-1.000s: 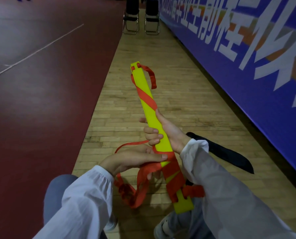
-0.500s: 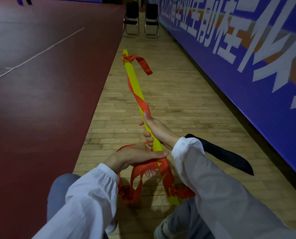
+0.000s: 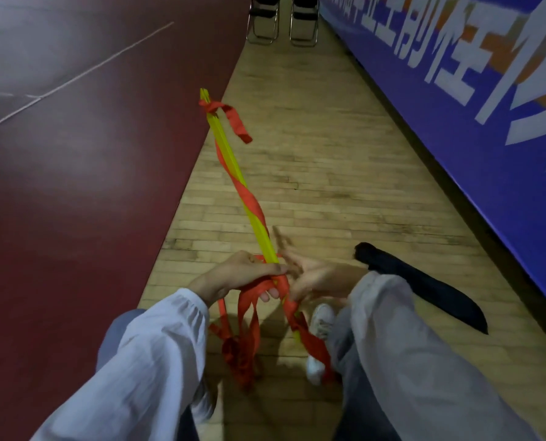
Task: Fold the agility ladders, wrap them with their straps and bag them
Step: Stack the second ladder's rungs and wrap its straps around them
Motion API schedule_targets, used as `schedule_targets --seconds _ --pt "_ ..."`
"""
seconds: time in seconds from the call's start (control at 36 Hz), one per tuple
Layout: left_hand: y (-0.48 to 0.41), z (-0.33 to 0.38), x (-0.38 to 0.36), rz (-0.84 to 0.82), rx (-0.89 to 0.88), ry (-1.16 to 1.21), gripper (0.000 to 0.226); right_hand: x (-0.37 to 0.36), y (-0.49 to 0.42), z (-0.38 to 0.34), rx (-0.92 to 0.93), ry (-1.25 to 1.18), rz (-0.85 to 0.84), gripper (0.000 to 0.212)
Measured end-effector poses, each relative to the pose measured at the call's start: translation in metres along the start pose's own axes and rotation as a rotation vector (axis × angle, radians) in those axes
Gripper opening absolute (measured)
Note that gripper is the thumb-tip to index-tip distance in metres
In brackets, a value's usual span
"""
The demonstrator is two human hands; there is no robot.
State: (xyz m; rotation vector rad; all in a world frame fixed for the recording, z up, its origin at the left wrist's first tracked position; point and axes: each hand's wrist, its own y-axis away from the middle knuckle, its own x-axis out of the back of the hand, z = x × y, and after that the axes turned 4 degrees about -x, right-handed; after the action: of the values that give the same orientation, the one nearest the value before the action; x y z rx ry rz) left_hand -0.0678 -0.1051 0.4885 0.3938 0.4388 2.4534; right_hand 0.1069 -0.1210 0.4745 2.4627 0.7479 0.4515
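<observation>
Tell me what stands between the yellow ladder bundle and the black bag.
Only the person's own right hand and sleeve lie between the ladder bundle and the black bag; the wood floor there shows nothing else.

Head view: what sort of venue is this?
Probably an indoor sports hall: dark red court flooring with white lines, pale wooden strip floor, long blue banner with big white characters.

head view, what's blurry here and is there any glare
In the head view the right hand is smeared by motion, while the left hand gripping the ladder is sharper; pale glare sits on the red floor at top left; the straps cast dark shadows on the wooden floor.
</observation>
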Motion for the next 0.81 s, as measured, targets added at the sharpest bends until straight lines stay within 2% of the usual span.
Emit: schedule_targets --seconds 0.06,0.14,0.25,0.33,0.39,0.42,0.5,0.56,0.58,0.64,0.69,0.75,0.81 --pt "-0.025 -0.004 0.007 0.033 0.017 -0.007 0.024 0.001 -0.025 0.002 0.075 0.105 0.005 0.041" --pt "-0.059 -0.012 0.018 0.098 0.032 -0.084 0.033 -0.001 -0.057 0.007 0.108 -0.045 0.127 0.031" --pt "-0.102 -0.025 0.036 0.100 -0.050 -0.120 0.049 0.013 -0.102 0.025 0.069 -0.119 0.483 0.016" --pt "-0.131 -0.036 0.055 0.037 -0.132 -0.087 0.032 0.034 -0.125 0.028 0.077 -0.019 0.725 0.015" --pt "-0.150 -0.050 0.071 -0.003 -0.114 -0.086 0.012 0.051 -0.138 0.029 0.045 0.083 0.747 0.023" --pt "-0.160 -0.060 0.079 -0.024 -0.094 -0.121 0.009 0.059 -0.146 0.031 0.015 0.115 0.741 0.025" --pt "-0.186 -0.095 0.091 -0.062 -0.040 -0.270 0.028 0.079 -0.174 0.043 -0.043 0.092 0.724 0.019" --pt "-0.198 -0.116 0.092 -0.051 -0.015 -0.388 0.032 0.084 -0.189 0.051 -0.048 0.068 0.724 0.020" --pt "-0.204 -0.122 0.092 0.001 -0.025 -0.438 0.030 0.085 -0.195 0.055 -0.042 0.061 0.725 0.020" --pt "-0.209 -0.115 0.092 0.216 -0.150 -0.497 0.023 0.088 -0.204 0.058 -0.025 0.068 0.717 0.022" --pt "-0.213 -0.095 0.093 0.432 -0.309 -0.339 0.022 0.094 -0.212 0.058 -0.012 0.075 0.708 0.020" --pt "-0.215 -0.084 0.091 0.478 -0.381 -0.266 0.021 0.097 -0.214 0.058 0.006 0.065 0.718 0.019" --pt "-0.221 -0.095 0.090 0.355 -0.258 -0.532 0.019 0.100 -0.214 0.058 0.017 0.043 0.726 0.018"
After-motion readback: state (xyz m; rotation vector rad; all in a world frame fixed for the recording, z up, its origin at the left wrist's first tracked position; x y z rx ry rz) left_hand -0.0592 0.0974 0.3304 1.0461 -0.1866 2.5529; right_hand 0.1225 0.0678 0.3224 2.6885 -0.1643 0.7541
